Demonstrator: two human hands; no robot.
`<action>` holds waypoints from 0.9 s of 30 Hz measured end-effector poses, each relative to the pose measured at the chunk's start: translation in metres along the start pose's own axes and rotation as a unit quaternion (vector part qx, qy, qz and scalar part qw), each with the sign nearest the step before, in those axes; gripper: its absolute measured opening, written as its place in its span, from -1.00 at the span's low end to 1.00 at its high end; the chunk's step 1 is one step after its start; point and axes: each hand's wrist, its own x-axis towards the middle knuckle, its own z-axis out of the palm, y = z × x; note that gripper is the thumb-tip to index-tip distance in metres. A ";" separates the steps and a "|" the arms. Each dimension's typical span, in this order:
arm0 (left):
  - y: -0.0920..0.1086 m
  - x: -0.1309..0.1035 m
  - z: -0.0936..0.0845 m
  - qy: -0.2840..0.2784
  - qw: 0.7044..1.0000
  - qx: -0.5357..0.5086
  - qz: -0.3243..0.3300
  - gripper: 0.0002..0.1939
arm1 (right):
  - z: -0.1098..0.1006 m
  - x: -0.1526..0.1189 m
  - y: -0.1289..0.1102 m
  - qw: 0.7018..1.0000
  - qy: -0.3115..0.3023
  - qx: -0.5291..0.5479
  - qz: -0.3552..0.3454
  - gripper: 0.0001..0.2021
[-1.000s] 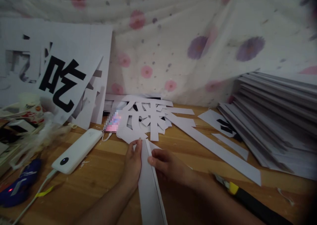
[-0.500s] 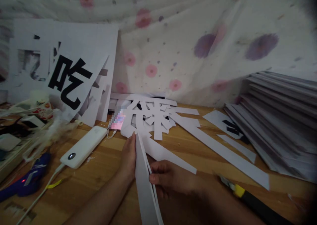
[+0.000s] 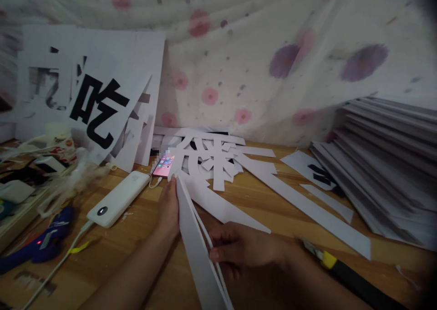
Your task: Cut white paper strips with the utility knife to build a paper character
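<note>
Two long white foam board strips [image 3: 195, 244] stand on edge between my hands, together at the far end and slightly gapped toward the middle. My left hand [image 3: 170, 207] presses along the left side near the far tip, its fingers mostly hidden behind the board. My right hand [image 3: 235, 248] is closed on the right-hand strip, thumb and fingers pinching its edge. Just beyond the tip lie cut-out white character pieces [image 3: 218, 164] in a pile. A tapered white piece [image 3: 232, 210] rests flat behind my right hand.
A utility knife [image 3: 341, 273] lies at the right front. At the left are a blue glue gun [image 3: 51, 237], a white power bank [image 3: 119, 200] cabled to a phone [image 3: 164, 163]. Stacked boards [image 3: 382, 164] stand right; a printed character sheet [image 3: 99, 114] leans at the back left.
The far end of the strips, with my left hand, has swung a little to the left. My right hand keeps its pinch, and the gap between the strips looks slightly wider.
</note>
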 end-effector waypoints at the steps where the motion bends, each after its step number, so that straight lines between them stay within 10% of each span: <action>1: 0.001 0.000 0.000 0.001 1.000 0.001 0.000 -0.48 | 0.000 0.000 -0.001 1.000 -0.003 -0.007 -0.002 -0.57; 27: 0.016 0.020 -0.010 0.097 0.995 -0.030 0.001 -0.64 | -0.010 -0.014 -0.008 0.996 -0.083 -0.039 0.004 -0.58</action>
